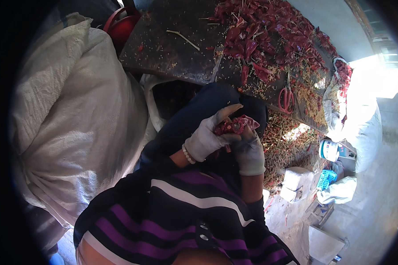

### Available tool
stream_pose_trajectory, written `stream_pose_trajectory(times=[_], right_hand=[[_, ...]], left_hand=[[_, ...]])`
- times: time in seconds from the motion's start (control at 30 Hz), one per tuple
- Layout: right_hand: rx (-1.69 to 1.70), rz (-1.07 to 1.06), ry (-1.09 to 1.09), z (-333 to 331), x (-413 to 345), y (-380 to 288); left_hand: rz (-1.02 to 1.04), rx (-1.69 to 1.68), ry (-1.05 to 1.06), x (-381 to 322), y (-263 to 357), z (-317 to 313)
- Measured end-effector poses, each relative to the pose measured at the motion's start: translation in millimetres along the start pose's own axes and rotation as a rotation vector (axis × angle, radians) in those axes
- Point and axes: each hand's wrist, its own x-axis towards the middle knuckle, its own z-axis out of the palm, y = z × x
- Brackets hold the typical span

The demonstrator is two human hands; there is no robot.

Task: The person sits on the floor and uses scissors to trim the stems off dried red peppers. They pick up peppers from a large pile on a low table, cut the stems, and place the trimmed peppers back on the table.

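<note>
Several dried red chili peppers (230,127) are bunched between my hands above my lap. My left hand (210,132), in a whitish glove with bare fingertips and a beaded bracelet at the wrist, is closed around the bunch, its thumb raised. My right hand (250,149), gloved alike, grips the bunch from the other side; its fingers are partly hidden. Beyond them, a large heap of dried red chilies (262,36) lies on a dark tabletop (172,59). Red-handled scissors (286,99) rest near the table's edge.
A large white woven sack (86,109) bulges at the left, near a red container (121,28). Chili stems (285,145) cover the floor under the table. At the right are a white bucket (329,150), a blue basket (326,180) and a full white sack (364,122).
</note>
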Motion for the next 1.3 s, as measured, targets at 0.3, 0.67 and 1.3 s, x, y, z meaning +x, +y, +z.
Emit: stream_pose_trajectory(times=[0.3, 0.67, 1.3], right_hand=[[-0.482, -0.094, -0.194, -20.8, -1.6, 6.3], [-1.734, -0.475, -0.219, -38.3, -3.9, 17.2], [-0.796, 0.002, 0.152, -2.6, -39.4, -31.4]], left_hand=[[-0.130, -0.099, -0.034, -2.1, 4.4, -1.2], [-0.170, -0.072, -0.044, 0.0, 6.9, 0.0], [-0.267, -0.131, -0.004, 3.6, -1.6, -2.0]])
